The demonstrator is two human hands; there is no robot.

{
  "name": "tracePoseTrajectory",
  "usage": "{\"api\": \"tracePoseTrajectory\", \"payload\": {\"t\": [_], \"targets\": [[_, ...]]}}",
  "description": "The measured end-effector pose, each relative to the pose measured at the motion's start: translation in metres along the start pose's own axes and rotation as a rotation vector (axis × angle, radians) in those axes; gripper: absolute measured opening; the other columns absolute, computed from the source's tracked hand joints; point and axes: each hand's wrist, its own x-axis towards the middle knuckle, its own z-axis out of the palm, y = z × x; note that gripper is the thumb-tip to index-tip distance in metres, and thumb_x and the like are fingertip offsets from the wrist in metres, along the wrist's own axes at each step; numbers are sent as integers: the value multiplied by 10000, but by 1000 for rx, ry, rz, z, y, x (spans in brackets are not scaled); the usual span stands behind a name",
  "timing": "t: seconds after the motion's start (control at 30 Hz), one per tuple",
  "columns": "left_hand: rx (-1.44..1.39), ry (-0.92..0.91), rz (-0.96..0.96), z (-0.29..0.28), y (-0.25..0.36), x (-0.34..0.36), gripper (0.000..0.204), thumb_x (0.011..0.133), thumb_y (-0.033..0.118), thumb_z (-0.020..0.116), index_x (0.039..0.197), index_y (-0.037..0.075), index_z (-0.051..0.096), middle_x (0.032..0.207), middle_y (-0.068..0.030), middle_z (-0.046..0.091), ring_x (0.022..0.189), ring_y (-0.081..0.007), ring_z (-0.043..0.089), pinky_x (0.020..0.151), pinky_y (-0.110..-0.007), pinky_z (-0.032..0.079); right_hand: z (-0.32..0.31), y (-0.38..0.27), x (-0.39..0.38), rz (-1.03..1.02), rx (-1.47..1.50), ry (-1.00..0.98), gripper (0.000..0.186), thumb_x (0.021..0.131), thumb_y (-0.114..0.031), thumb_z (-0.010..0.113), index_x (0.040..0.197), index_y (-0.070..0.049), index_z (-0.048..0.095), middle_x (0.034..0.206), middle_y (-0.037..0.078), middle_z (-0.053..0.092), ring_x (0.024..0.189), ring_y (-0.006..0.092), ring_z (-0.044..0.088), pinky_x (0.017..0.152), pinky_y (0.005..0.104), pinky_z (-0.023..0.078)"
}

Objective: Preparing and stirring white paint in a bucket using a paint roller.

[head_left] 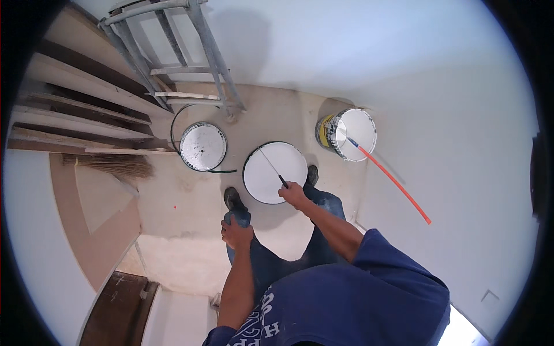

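Note:
My right hand is closed on the black handle of a thin metal rod, which slants over a large round bucket of white paint between my feet. The rod's far end lies at the bucket's upper-left edge; whether it dips into the paint I cannot tell. My left hand grips my left knee with curled fingers. To the right, a smaller bucket of white stuff holds a tool with a long orange handle, tilted out over its rim.
A round metal lid lies left of the bucket, with dark curved strips around it. A grey scaffold frame leans at the back wall. Wooden boards and a straw broom are at the left. A white wall rises at the right.

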Motion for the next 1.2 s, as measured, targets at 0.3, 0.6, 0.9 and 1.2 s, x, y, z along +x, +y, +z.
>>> {"api": "tracePoseTrajectory", "payload": {"t": [0.3,0.6,0.9,1.2], "targets": [[-1164,84,224,80,-25,46,539,1010,440,496,1267,-16,624,1250,-128,662,1155,-247,601,1001,-345,453,-77,-43,-132,68,77,-127,241,728,-240,681,699,-34,560,630,89,584,625,181,566,605,365,467],[-1484,-485,-103,86,88,-2,572,1013,512,441,1226,17,631,1161,-101,693,1078,-247,636,993,-379,465,-190,-36,-191,91,1,-103,273,768,-266,590,788,6,592,739,225,646,712,375,642,694,467,495],[-1506,-625,-122,97,203,-75,448,963,440,428,1186,105,625,1176,-70,674,1124,-259,624,994,-428,466,-277,25,-160,-81,-106,33,270,747,-256,592,818,4,606,811,235,663,802,421,648,752,507,498],[-1578,-636,-69,98,297,-118,439,953,446,415,1143,114,630,1130,-68,677,1090,-260,638,942,-440,505,-357,42,-125,-152,-84,-33,251,731,-210,593,864,-9,661,855,235,688,845,426,668,790,516,519]]}}
